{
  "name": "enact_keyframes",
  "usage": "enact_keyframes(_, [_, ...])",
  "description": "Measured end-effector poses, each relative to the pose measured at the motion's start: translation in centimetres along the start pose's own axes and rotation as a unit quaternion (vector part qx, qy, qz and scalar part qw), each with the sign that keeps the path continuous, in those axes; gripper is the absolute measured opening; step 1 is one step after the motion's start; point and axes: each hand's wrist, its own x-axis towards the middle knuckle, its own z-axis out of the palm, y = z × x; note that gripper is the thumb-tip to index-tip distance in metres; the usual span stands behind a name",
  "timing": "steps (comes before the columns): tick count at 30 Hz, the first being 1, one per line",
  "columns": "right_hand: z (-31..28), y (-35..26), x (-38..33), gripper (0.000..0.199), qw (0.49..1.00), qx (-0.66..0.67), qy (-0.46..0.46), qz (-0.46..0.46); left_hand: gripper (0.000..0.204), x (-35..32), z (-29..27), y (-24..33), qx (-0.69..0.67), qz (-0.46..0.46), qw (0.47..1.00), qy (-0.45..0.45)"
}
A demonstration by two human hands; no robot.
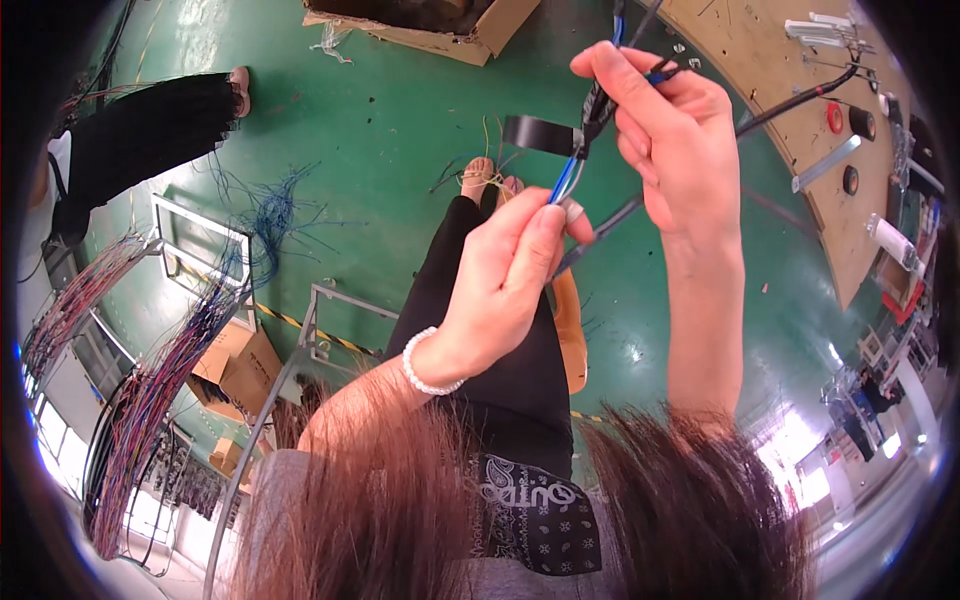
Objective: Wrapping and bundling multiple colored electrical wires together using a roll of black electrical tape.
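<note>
My left hand [505, 275], with a white bead bracelet at the wrist, pinches the lower part of a thin bundle of blue and white wires [566, 178]. Higher up, my right hand [672, 130] grips the same bundle where black tape is wound around it. A loose flap of black tape [540, 134] sticks out to the left of the bundle. A dark cable [800, 100] runs from my right hand toward the wooden board at the upper right. My long hair hangs across the bottom of the view.
A wooden work board [790, 60] at the upper right carries tape rolls and metal pieces. On the green floor stand a cardboard box [440, 30] and metal frames [200, 240], with hanging wire bundles [150, 380] at the left. Another person's dark-clothed leg [150, 125] is at the upper left.
</note>
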Motion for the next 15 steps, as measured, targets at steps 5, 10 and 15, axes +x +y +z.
enact_keyframes(5, [-0.2,0.1,-1.9,0.022,0.996,-0.053,0.045,-0.059,0.030,0.4,-0.1,0.0,-0.103,-0.064,0.992,-0.037])
enact_keyframes(10, [-1.7,6.5,-2.7,0.055,0.988,0.029,-0.070,-0.132,0.032,0.4,-0.3,1.0,-0.082,-0.087,0.992,-0.043])
enact_keyframes(15, [-2.1,7.4,-3.3,0.055,0.971,0.131,-0.190,-0.059,0.032,0.7,0.3,1.5,-0.036,-0.079,0.996,-0.015])
